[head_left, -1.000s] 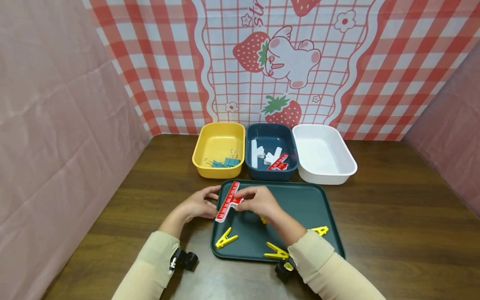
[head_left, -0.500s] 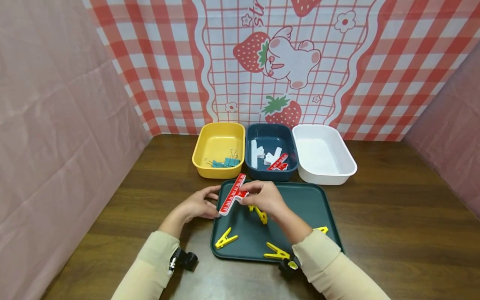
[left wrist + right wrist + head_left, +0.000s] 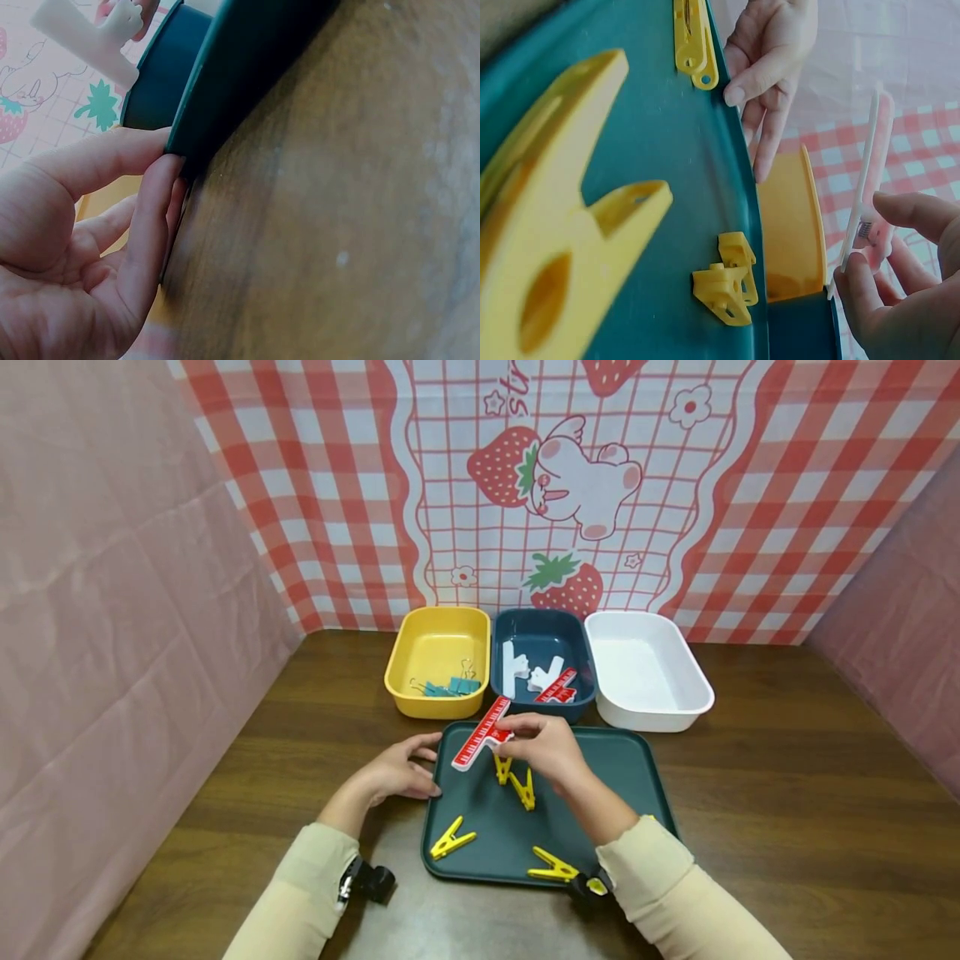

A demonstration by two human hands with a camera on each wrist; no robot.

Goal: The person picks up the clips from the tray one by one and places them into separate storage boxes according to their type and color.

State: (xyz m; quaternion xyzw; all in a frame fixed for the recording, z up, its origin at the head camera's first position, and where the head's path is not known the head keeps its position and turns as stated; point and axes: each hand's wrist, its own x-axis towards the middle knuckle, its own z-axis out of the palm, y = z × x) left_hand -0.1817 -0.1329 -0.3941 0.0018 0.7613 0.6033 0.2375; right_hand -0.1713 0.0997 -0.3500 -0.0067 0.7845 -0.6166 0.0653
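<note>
Red T-shaped plastic clip (image 3: 480, 737) pinched in right hand (image 3: 547, 747), left hand (image 3: 399, 770) spread at its 8 o'clock; I'd carry high.

Head view: right sleeve (image 3: 690, 893) hides near right corner of the tray (image 3: 603, 760); yellow sliver (image 3: 651, 817) near the tray's right edge too small to identify; right hand (image 3: 546, 750) covers part of the red clip (image 3: 482, 738), its lettering unreadable. Right wrist view: yellow clothespin (image 3: 562, 217) cut off at left
</note>
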